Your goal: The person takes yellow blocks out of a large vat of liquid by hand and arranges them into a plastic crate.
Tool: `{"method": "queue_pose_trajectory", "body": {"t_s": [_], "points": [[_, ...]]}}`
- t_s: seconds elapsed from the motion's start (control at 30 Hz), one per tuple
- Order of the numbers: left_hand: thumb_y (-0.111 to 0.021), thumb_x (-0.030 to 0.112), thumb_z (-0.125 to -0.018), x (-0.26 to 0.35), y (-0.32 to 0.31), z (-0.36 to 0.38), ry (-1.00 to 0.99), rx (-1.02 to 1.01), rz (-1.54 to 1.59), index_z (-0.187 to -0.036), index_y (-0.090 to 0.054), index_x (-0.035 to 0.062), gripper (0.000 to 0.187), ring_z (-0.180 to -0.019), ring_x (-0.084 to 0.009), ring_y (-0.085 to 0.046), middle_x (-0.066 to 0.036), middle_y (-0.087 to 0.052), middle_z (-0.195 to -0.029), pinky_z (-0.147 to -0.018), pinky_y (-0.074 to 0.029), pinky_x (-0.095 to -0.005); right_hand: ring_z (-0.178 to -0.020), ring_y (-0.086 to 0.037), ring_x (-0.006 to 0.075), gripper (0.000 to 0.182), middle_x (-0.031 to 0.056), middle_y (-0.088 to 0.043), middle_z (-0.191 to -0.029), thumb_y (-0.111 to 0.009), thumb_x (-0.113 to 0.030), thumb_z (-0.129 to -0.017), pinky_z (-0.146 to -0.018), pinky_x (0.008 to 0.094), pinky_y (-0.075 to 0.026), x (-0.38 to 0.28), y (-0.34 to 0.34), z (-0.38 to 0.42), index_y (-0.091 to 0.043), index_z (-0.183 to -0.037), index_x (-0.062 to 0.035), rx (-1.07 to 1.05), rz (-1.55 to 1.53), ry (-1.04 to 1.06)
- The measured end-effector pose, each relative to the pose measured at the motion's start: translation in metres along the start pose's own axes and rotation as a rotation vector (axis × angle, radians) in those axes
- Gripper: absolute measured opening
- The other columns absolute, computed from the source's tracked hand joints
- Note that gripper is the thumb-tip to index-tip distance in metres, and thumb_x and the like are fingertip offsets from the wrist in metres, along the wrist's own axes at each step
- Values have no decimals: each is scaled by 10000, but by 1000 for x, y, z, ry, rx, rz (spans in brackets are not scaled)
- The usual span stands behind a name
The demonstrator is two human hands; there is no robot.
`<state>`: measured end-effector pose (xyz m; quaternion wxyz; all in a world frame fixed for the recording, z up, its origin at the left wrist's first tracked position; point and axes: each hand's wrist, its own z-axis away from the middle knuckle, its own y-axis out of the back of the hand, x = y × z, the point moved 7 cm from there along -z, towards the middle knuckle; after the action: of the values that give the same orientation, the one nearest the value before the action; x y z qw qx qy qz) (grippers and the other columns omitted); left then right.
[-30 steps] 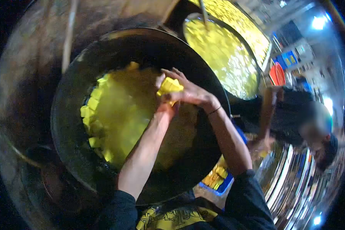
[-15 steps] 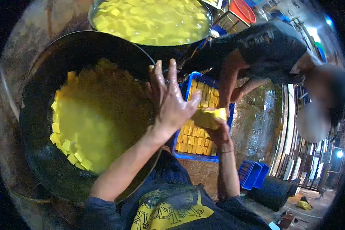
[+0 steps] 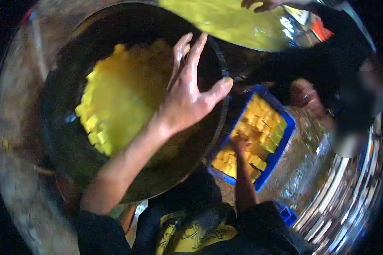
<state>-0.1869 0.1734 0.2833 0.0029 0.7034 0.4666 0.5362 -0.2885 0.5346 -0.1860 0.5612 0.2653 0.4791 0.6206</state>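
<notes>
My left hand (image 3: 187, 95) hovers open over a big dark wok (image 3: 57, 127), fingers spread and wet, holding nothing. The wok holds yellow liquid with several yellow blocks (image 3: 93, 127) along its left side. My right hand (image 3: 241, 143) reaches down into a blue crate (image 3: 281, 148) packed with yellow blocks (image 3: 264, 123). Its fingers rest among the blocks, and the grip is hidden by blur.
A second wok (image 3: 234, 25) of yellow liquid sits at the top. Another person in dark clothes crouches at the right, one hand (image 3: 304, 93) near the crate and another (image 3: 259, 4) over the second wok. A small blue crate (image 3: 287, 212) lies on the wet floor.
My right hand has dropped from chest height, where it held a yellow block, into the blue crate. My left hand stays open and has moved back over the wok.
</notes>
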Motion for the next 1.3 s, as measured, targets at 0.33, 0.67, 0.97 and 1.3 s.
{"method": "queue_pose_trajectory", "body": {"t_s": [0.33, 0.67, 0.97, 1.3], "points": [[-608, 228, -806, -211, 70, 155, 634, -984, -481, -1184, -497, 11, 449, -1153, -369, -455, -227, -463, -1242, -983, -379, -466, -824, -602, 159, 266, 86, -614, -922, -707, -69, -758, -731, 325, -506, -284, 353, 145, -599, -994, -10, 36, -704, 395], [-519, 76, -798, -334, 83, 319, 704, -1378, -659, -1065, -583, -5, 286, -1096, -306, -537, -208, -554, -1173, -935, -440, -432, -974, -579, 270, 332, 131, -593, -1069, -556, -256, -861, -852, 375, -469, -463, 86, 153, -538, -1118, -48, 371, 889, 1902], [-262, 240, -902, -342, 116, 280, 1119, -978, -235, -1064, -560, -37, 437, -1158, -372, -481, -270, -475, -1253, -995, -354, -441, -1168, -458, 295, 357, 152, -416, -1342, -430, -236, -920, -956, 424, -407, -529, -19, 121, -486, -1227, -63, -562, 413, 991], [-400, 246, -928, -419, 139, 278, 1315, -289, -675, -1367, -313, 20, 501, -1357, -354, -196, -248, -180, -1460, -1107, -171, -470, -1144, -489, 274, 408, 171, -459, -1300, -405, -324, -943, -974, 404, -408, -664, 52, 66, -491, -1252, -71, -547, 464, 1025]]}}
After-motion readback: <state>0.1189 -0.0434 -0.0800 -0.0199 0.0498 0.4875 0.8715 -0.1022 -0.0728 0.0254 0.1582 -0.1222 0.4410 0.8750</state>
